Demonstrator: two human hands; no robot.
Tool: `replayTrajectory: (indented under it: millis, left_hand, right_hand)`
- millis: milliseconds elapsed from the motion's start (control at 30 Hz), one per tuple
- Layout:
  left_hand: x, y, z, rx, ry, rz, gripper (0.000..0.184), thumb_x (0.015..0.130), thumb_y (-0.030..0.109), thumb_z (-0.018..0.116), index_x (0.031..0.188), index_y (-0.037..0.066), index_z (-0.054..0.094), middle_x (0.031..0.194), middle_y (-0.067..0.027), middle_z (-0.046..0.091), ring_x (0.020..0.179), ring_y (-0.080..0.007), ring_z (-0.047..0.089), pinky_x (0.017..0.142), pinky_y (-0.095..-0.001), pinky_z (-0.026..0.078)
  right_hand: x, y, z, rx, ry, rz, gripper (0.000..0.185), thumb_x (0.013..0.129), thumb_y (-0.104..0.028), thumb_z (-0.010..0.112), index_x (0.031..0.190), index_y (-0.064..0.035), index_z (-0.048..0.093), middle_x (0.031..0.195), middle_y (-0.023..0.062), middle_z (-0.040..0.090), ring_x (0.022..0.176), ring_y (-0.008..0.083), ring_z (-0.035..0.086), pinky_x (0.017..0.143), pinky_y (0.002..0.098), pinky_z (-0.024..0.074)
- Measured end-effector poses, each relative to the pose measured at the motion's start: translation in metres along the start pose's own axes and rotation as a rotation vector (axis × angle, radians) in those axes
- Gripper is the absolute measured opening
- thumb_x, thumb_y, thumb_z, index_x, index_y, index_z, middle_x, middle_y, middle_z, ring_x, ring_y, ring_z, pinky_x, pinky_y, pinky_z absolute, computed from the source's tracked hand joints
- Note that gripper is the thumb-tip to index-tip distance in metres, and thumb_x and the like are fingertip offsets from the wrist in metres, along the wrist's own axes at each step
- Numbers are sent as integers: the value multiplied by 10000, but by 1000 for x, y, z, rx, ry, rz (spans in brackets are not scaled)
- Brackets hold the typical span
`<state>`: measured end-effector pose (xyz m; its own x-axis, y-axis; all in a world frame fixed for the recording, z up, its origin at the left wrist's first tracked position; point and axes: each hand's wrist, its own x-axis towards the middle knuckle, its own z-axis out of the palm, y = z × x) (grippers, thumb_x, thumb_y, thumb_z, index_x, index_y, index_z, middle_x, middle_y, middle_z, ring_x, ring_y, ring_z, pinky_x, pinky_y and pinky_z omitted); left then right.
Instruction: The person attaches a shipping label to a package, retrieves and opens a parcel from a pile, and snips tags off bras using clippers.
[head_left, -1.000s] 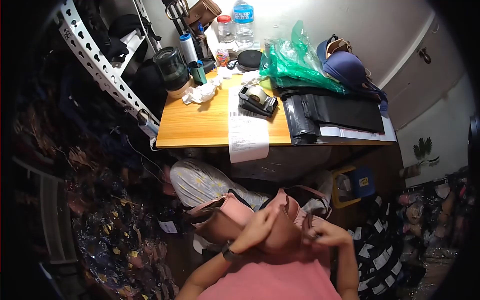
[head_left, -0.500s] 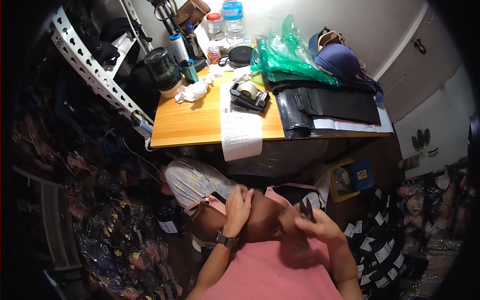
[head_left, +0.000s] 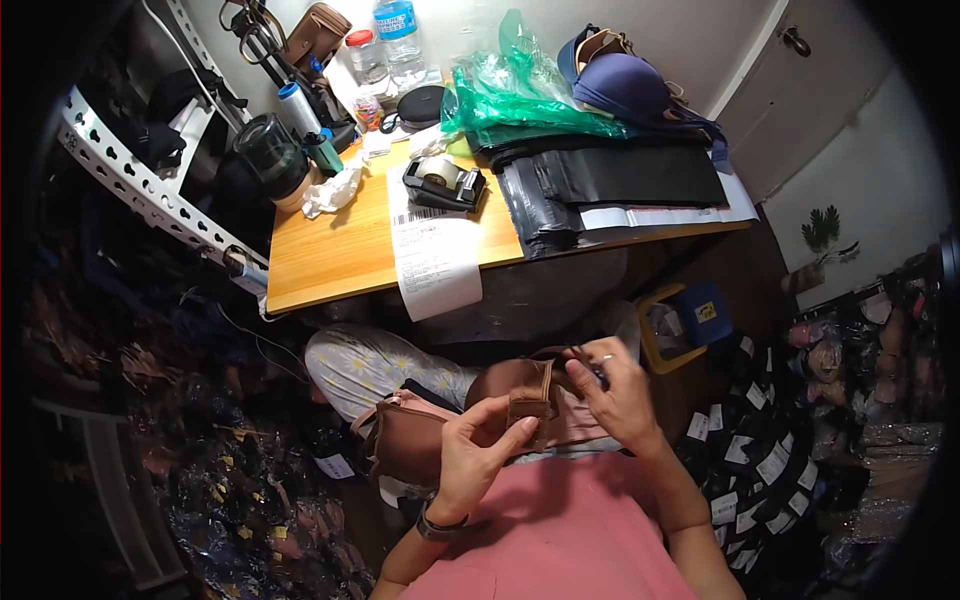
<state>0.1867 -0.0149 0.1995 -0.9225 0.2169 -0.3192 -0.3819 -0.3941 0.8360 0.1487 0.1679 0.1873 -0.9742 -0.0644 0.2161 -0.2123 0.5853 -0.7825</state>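
A brown and pink bra (head_left: 408,440) lies across the person's lap, its brown cup sides facing up. My left hand (head_left: 478,450), with a dark watch on the wrist, pinches the end of the bra's brown band between thumb and fingers. My right hand (head_left: 612,390), with a ring on one finger, is closed around a small dark tool (head_left: 598,374), mostly hidden by the fingers, just right of the band. Pink straps and fabric lie below the right hand.
The wooden desk (head_left: 330,255) ahead holds a tape dispenser (head_left: 443,185), a printed paper (head_left: 432,262), black plastic bags (head_left: 640,180), green plastic (head_left: 540,105) and a blue bra (head_left: 622,85). Packaged garments (head_left: 765,460) lie at both sides. A yellow and blue bin (head_left: 655,345) stands right.
The view has shifted right. My left hand has gone from lying over the cups to pinching the band end. My right hand, holding the dark tool, has moved up and forward.
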Motion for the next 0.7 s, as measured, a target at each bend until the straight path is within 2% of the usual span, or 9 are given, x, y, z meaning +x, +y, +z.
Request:
replayTrajectory:
  millis: [33,67,100,167,200,233,333,367,700]
  left_hand:
    - [-2,3,3,25,33,59,239,834,3,617,1063,-53,577,938,-80,642,825,-110,616,723,-244,546]
    - [-3,4,4,52,65,119,235,838,4,609,1062,-58,576,936,-86,643,808,-111,622,694,-243,552]
    - [-3,3,2,52,68,119,235,838,4,609,1062,-58,576,936,-86,643,808,-111,622,694,-243,552]
    - [-3,0,-3,180,93,174,219,852,16,594,1056,-61,573,931,-90,643,795,-109,623,696,-245,552]
    - [-4,1,-2,182,92,173,219,852,16,594,1056,-61,573,931,-90,643,795,-109,623,696,-245,552]
    - [-6,4,-1,121,113,148,211,855,21,591,1048,-62,575,927,-93,644,789,-107,623,695,-239,546]
    - [-9,9,-2,59,155,132,195,855,16,595,1035,-57,579,898,-81,646,773,-83,613,681,-210,522]
    - [-10,10,-2,58,170,139,189,852,6,602,1030,-52,582,873,-65,648,763,-60,604,667,-185,504]
    - [-14,17,-3,91,155,153,165,855,1,593,1012,-47,577,875,-81,652,762,-75,612,682,-197,509]
  right_hand:
    - [-3,-6,-10,-168,17,59,354,886,-327,573,984,12,601,759,84,606,627,191,600,594,268,478]
    - [-8,2,-10,-49,17,29,360,857,-320,611,1044,-13,582,739,99,607,591,235,598,572,289,478]
    - [-11,-5,-11,-47,15,29,360,857,-320,611,1044,-13,582,739,99,607,591,235,598,572,289,478]
    - [-16,-30,-18,-77,-35,-105,365,833,-312,628,1122,-101,553,808,100,604,648,273,618,563,353,480]
    - [-19,-32,-20,-112,-117,-131,405,826,-294,634,1167,-109,518,807,105,605,617,263,610,539,343,472]
    - [-21,-32,-18,-110,-117,-130,405,826,-294,634,1167,-109,518,807,105,605,617,263,610,539,343,472]
    - [-23,-32,-11,-67,-106,-315,331,853,-236,607,1131,-73,533,711,79,578,556,209,583,494,296,448]
    - [-24,-31,-9,-67,-108,-315,331,853,-236,607,1131,-73,533,711,79,578,556,209,583,494,296,448]
    - [-20,-32,-9,-113,-114,-384,280,813,-189,650,1056,-81,562,695,63,589,518,203,565,477,290,433]
